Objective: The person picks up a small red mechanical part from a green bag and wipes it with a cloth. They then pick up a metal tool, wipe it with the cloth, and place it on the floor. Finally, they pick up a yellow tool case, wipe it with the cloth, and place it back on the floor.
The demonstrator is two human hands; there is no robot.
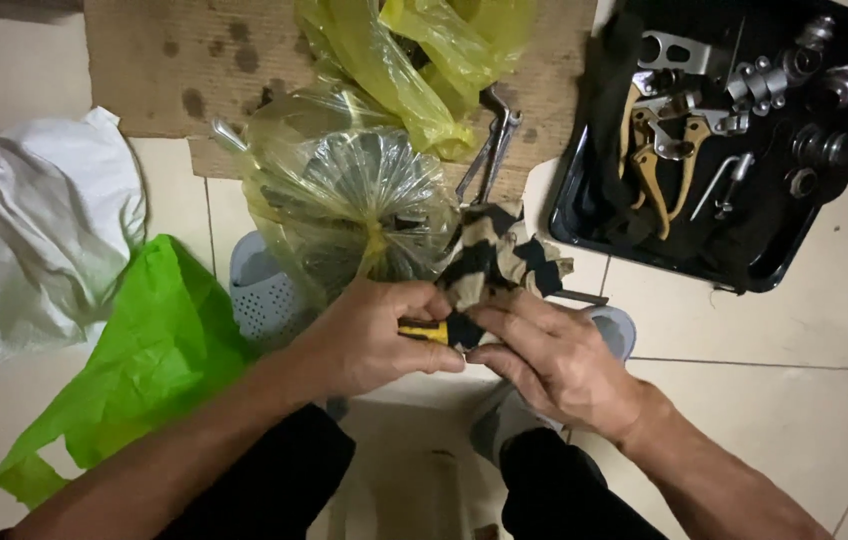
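At the centre of the frame the left hand point(369, 340) was closed around a yellow-and-black handle point(426, 331), and the right hand point(554, 355) pressed a black-and-tan patterned rag point(497, 262) against that handle's far end, the two hands touching. The work seemed to be in mid-course: the rag covered only the end of the handle, the yellow part lay bare, and whatever the handle belonged to was hidden, so how much remained could not be told. Just above the hands sat a crinkled clear-yellow plastic bag point(359, 200), taut over dark metal pieces. In the upper right a glossy black tray point(584, 225) held bright steel fittings and brass-coloured levers point(659, 165) on dark cloth. A limp green plastic bag point(144, 365) lay at lower left, white woven sacking point(29, 230) at left, stained cardboard point(184, 60) along the top, all on smooth pale tiles point(794, 340).
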